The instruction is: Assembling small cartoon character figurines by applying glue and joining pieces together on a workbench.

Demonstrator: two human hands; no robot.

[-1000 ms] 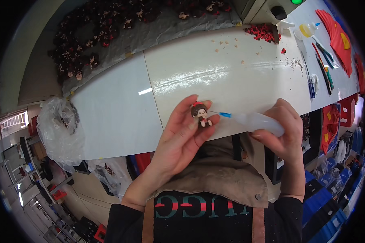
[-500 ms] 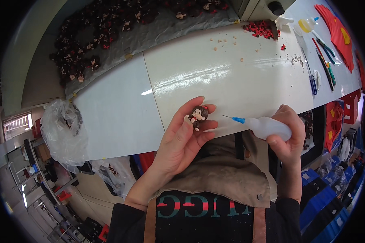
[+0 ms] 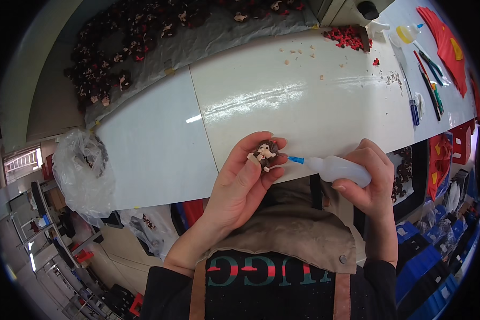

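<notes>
My left hand [image 3: 241, 178] is closed around a small brown monkey figurine [image 3: 264, 153] with a cream face and limbs, its thumb across the front and fingers behind. In my right hand [image 3: 372, 176] is a translucent white squeeze bottle [image 3: 340, 170], lying nearly level. The bottle's blue needle tip [image 3: 296, 159] points left and reaches the figurine's right side, by the fingertips. Whether the needle touches the figurine I cannot tell. Both hands are above the near edge of the white table [image 3: 261, 112].
Many brown figurine pieces [image 3: 112, 58] cover a grey sheet at the back left. Small red pieces [image 3: 349, 38] are heaped at the back. On the right lie a blue-handled screwdriver [image 3: 414, 112], pliers [image 3: 431, 66] and a yellow bottle [image 3: 408, 34]. A plastic bag [image 3: 82, 176] hangs at the left.
My right hand has moved left with the squeeze bottle, bringing its needle to the figurine. The figurine has turned slightly in my left hand and sits a little further right.
</notes>
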